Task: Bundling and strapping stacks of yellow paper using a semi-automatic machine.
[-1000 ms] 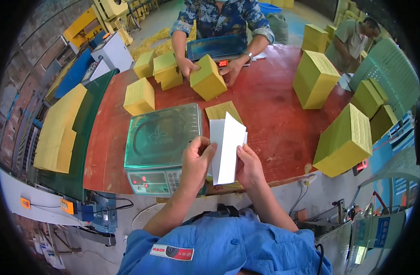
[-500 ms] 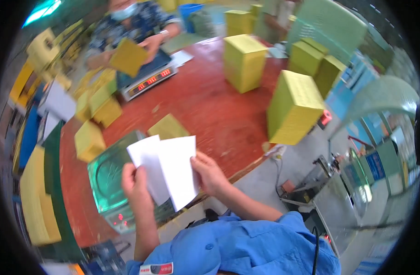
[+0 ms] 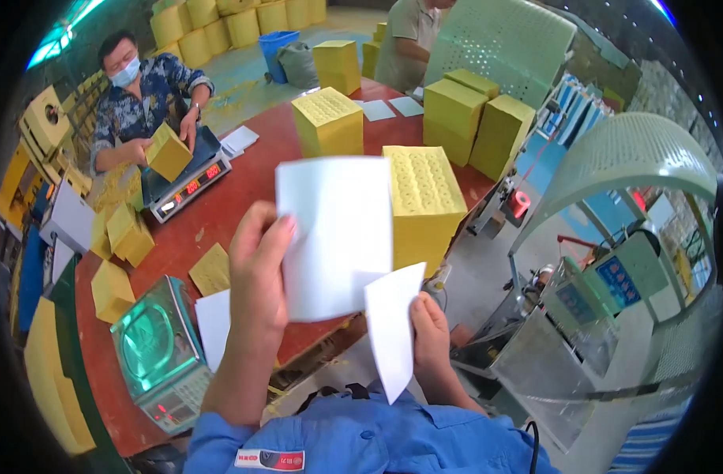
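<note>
Moved lower than big paper [image 3: 338, 237]: small tall paper [image 3: 392, 336], left of pinching right hand [image 3: 431, 330]. Left hand [image 3: 259, 272] pinches big paper.

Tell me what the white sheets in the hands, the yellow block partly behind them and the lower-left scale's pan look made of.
White sheets: probably paper, smooth and matte; thin, one bending.
Yellow block: perhaps stacked coarse paper, matte, with an embossed-looking top; uncertain.
Scale pan: likely metal, glossy, with bright greenish reflections.
</note>
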`<state>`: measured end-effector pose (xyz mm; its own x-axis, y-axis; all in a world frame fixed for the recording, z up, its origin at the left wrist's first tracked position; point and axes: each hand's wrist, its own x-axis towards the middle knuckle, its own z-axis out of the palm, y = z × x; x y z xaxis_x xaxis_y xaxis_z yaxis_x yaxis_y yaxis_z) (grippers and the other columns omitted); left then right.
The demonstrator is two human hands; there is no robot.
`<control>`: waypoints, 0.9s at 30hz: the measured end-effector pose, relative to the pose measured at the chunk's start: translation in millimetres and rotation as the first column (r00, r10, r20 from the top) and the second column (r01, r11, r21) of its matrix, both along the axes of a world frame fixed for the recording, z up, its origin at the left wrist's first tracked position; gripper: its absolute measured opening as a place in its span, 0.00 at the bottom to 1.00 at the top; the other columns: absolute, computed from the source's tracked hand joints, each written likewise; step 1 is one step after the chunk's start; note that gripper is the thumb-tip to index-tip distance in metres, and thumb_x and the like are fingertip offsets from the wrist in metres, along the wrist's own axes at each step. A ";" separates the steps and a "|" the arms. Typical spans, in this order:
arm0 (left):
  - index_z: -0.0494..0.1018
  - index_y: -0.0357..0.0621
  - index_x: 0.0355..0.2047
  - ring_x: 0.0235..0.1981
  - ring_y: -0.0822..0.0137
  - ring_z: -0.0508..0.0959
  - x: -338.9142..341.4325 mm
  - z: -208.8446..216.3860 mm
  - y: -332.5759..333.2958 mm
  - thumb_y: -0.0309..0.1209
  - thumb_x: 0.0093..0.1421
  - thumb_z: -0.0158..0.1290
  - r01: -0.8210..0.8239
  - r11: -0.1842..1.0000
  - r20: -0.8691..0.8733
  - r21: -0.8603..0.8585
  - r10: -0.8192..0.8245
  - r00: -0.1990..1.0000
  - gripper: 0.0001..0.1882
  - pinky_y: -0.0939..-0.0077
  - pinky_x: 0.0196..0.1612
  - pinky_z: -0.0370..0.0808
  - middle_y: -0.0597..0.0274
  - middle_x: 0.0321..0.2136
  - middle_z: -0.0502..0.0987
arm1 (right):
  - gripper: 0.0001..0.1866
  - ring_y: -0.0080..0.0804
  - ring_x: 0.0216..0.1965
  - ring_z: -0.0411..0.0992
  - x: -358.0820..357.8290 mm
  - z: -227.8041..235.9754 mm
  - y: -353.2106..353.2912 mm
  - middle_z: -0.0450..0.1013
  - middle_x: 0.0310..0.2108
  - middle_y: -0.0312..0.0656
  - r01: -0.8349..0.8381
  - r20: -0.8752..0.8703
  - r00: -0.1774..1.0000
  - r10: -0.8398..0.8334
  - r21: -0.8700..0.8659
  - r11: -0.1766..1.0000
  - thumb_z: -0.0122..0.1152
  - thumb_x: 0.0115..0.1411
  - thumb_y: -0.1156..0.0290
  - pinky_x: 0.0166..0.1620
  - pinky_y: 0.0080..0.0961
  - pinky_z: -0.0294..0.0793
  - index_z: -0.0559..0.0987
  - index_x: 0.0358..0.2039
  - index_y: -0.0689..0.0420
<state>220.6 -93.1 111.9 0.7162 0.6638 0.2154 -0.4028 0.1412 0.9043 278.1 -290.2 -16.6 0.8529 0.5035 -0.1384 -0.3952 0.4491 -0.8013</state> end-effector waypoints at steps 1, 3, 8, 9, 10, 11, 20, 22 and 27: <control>0.68 0.43 0.30 0.31 0.81 0.68 24.3 1.1 -3.6 0.28 0.63 0.52 0.030 0.999 0.014 0.020 -0.030 0.999 0.06 0.83 0.36 0.67 0.71 0.29 0.70 | 0.09 0.16 0.28 0.70 12.2 0.6 -12.6 0.73 0.29 0.33 -0.020 -0.001 1.000 0.020 -0.011 1.000 0.47 0.70 0.69 0.31 0.15 0.70 0.73 0.36 0.58; 0.68 0.41 0.32 0.32 0.79 0.70 70.4 1.6 -9.0 0.28 0.62 0.52 0.077 0.997 0.044 -0.019 -0.076 0.996 0.05 0.82 0.38 0.69 0.68 0.30 0.71 | 0.09 0.16 0.28 0.70 30.4 9.9 -35.8 0.73 0.29 0.34 0.066 0.037 0.997 -0.066 -0.010 0.998 0.46 0.70 0.68 0.31 0.15 0.70 0.72 0.35 0.57; 0.67 0.40 0.33 0.32 0.77 0.71 168.7 -41.0 6.7 0.23 0.58 0.54 -0.005 0.999 -0.006 -0.045 0.004 1.000 0.06 0.79 0.37 0.71 0.65 0.31 0.72 | 0.08 0.19 0.28 0.72 89.0 10.8 -69.3 0.74 0.30 0.37 0.039 0.062 0.997 -0.041 0.045 0.998 0.46 0.70 0.69 0.33 0.17 0.73 0.70 0.33 0.57; 0.68 0.40 0.32 0.32 0.77 0.71 180.7 -43.5 5.9 0.23 0.57 0.54 -0.042 0.999 -0.052 -0.006 0.042 0.998 0.06 0.79 0.37 0.71 0.65 0.31 0.72 | 0.08 0.19 0.28 0.72 98.3 10.1 -74.0 0.74 0.30 0.37 0.031 0.052 0.998 -0.034 0.054 0.998 0.46 0.70 0.69 0.33 0.17 0.73 0.70 0.33 0.57; 0.68 0.40 0.32 0.32 0.77 0.71 187.3 -46.8 4.1 0.23 0.57 0.54 -0.052 0.999 -0.062 0.006 0.052 0.997 0.06 0.79 0.37 0.71 0.65 0.31 0.72 | 0.08 0.19 0.28 0.72 105.9 9.9 -77.4 0.75 0.30 0.38 0.036 0.007 0.999 -0.037 0.063 0.997 0.46 0.70 0.69 0.33 0.18 0.74 0.70 0.33 0.57; 0.68 0.39 0.30 0.33 0.73 0.72 191.6 -49.5 2.0 0.23 0.55 0.55 -0.108 0.987 -0.164 0.121 0.128 0.978 0.06 0.76 0.37 0.71 0.62 0.32 0.73 | 0.08 0.20 0.28 0.73 111.6 9.7 -78.8 0.75 0.30 0.38 0.039 -0.038 0.999 -0.037 0.071 0.997 0.46 0.70 0.70 0.33 0.18 0.74 0.70 0.33 0.57; 0.68 0.37 0.24 0.51 0.59 0.71 209.2 -67.1 4.0 0.26 0.51 0.57 -0.123 0.611 -0.210 0.782 0.445 0.871 0.08 0.68 0.52 0.68 0.49 0.50 0.71 | 0.09 0.21 0.28 0.73 137.8 1.2 -83.5 0.74 0.30 0.39 0.059 -0.097 0.994 -0.050 0.092 0.994 0.45 0.69 0.68 0.32 0.20 0.74 0.70 0.35 0.58; 0.68 0.38 0.24 0.54 0.56 0.70 206.4 -67.1 6.2 0.27 0.51 0.58 -0.080 0.655 -0.264 0.752 0.410 0.873 0.09 0.67 0.55 0.66 0.47 0.52 0.70 | 0.10 0.21 0.26 0.72 135.4 6.4 -78.0 0.74 0.29 0.38 0.106 -0.092 0.991 -0.101 0.043 0.993 0.44 0.69 0.67 0.31 0.19 0.73 0.70 0.35 0.58; 0.71 0.39 0.39 0.59 0.50 0.66 192.3 -65.2 10.6 0.31 0.52 0.59 -0.151 0.547 -0.138 0.823 0.451 0.882 0.16 0.62 0.61 0.62 0.43 0.57 0.66 | 0.10 0.20 0.18 0.65 130.1 -0.5 -75.3 0.69 0.23 0.34 0.138 -0.145 0.981 -0.131 0.041 0.990 0.46 0.69 0.63 0.21 0.18 0.66 0.70 0.35 0.56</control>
